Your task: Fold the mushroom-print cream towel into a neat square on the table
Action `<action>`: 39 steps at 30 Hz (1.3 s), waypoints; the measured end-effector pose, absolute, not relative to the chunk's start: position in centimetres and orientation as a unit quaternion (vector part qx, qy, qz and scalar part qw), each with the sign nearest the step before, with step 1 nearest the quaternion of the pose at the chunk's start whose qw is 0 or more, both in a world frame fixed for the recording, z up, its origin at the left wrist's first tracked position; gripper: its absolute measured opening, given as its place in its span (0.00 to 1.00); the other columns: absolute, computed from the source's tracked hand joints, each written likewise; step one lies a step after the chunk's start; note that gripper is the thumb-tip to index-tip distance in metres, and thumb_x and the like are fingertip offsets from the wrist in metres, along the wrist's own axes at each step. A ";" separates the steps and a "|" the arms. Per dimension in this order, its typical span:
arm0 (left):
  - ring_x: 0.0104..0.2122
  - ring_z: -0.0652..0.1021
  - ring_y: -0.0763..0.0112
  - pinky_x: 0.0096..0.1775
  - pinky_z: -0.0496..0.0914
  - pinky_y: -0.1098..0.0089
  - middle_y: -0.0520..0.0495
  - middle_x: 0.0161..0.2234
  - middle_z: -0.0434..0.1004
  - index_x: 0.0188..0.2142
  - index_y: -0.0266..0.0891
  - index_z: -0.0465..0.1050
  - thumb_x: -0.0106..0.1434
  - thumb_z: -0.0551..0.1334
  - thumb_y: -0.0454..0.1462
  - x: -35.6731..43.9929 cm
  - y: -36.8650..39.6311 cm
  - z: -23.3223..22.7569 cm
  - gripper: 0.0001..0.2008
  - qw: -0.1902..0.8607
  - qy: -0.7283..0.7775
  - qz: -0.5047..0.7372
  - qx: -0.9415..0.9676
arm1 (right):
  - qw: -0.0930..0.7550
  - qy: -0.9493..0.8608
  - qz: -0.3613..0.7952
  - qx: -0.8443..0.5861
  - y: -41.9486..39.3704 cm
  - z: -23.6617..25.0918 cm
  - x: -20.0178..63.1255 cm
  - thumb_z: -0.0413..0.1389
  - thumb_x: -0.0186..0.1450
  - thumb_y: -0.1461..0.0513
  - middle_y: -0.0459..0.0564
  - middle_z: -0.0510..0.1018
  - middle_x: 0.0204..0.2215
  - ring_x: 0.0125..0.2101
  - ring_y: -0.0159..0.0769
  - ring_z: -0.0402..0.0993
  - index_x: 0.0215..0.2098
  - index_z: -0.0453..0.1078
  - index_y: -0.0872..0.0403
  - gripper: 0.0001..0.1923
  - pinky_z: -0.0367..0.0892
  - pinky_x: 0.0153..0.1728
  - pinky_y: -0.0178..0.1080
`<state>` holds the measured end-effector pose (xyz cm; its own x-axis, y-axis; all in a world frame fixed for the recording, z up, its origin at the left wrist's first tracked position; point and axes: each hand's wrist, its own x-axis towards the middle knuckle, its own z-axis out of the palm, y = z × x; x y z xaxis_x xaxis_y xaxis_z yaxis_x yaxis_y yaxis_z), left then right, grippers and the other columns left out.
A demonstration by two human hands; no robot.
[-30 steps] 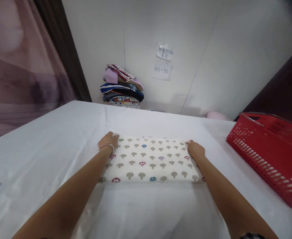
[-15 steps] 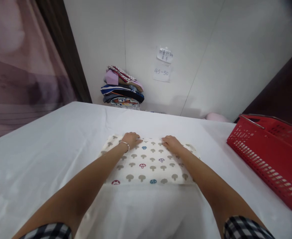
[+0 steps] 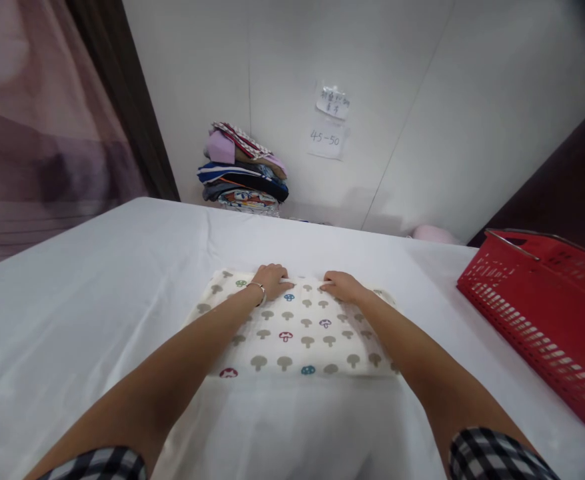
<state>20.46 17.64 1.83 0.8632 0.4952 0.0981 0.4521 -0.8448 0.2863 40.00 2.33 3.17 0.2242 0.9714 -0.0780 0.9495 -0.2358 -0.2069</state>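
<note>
A folded white cloth printed with small grey, red and blue mushrooms (image 3: 292,330) lay flat near the middle of the white-covered worktop (image 3: 97,293), its long edges running left to right. Both hands rested palm-down on its far edge, close together: the left hand (image 3: 271,280), with a thin silver bracelet (image 3: 258,288) at the wrist, and the right hand (image 3: 341,287) just beside it. Their fingers were spread out and released, gripping nothing, only pressing on the fabric, which seemingly kept the fold flat and the layers squared. Checked sleeves showed at the lower corners of the view.

To the right, well apart from the cloth, a red plastic basket with a metal handle (image 3: 537,307) stood on the worktop. At the far side, against the white wall, sat a stack of folded coloured garments (image 3: 242,170), with two paper notes (image 3: 328,123) taped above and to its right.
</note>
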 end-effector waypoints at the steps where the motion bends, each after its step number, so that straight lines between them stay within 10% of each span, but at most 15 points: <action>1: 0.42 0.70 0.62 0.46 0.59 0.63 0.47 0.38 0.73 0.35 0.41 0.70 0.58 0.55 0.48 20.6 17.7 1.7 0.15 0.133 0.263 0.094 0.951 | 0.071 -0.611 0.077 -0.784 2.4 2.8 39.9 0.48 0.64 0.54 0.49 0.75 0.38 0.37 0.36 0.68 0.39 0.67 0.52 0.12 0.57 0.34 0.34; 10: 0.47 0.68 0.62 0.49 0.58 0.61 0.44 0.44 0.72 0.41 0.41 0.69 0.62 0.50 0.41 20.6 16.8 1.2 0.13 0.113 0.306 0.134 0.936 | 0.093 -0.589 0.000 -0.803 1.9 0.8 39.5 0.44 0.67 0.54 0.50 0.74 0.40 0.41 0.36 0.67 0.43 0.66 0.53 0.15 0.56 0.40 0.35; 20: 0.62 0.46 0.58 0.59 0.40 0.53 0.46 0.64 0.44 0.62 0.41 0.48 0.62 0.40 0.54 19.5 13.7 -0.5 0.33 0.099 0.232 0.021 0.967 | 0.092 -0.578 -0.024 -0.811 1.3 1.5 38.0 0.42 0.67 0.53 0.56 0.65 0.53 0.54 0.43 0.56 0.53 0.61 0.54 0.21 0.48 0.52 0.45; 24: 0.62 0.45 0.58 0.59 0.39 0.53 0.47 0.64 0.43 0.62 0.41 0.47 0.62 0.39 0.55 19.7 13.9 -0.7 0.33 0.091 0.231 0.027 0.968 | 0.111 -0.638 -0.001 -0.762 -0.3 0.8 35.0 0.38 0.66 0.49 0.54 0.49 0.62 0.62 0.41 0.39 0.62 0.48 0.53 0.30 0.37 0.57 0.49; 39: 0.61 0.49 0.56 0.57 0.47 0.50 0.42 0.63 0.47 0.60 0.40 0.52 0.61 0.45 0.51 4.6 18.6 1.0 0.31 0.085 0.477 0.002 0.875 | 0.021 -0.481 0.050 -0.875 -15.2 0.9 38.3 0.38 0.66 0.49 0.50 0.47 0.63 0.62 0.41 0.39 0.61 0.49 0.50 0.28 0.41 0.58 0.52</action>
<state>4.56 18.61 0.96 0.5455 0.8346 -0.0766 0.8338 -0.5311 0.1506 38.31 -15.19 0.93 0.5331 0.8434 -0.0671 0.8392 -0.5372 -0.0850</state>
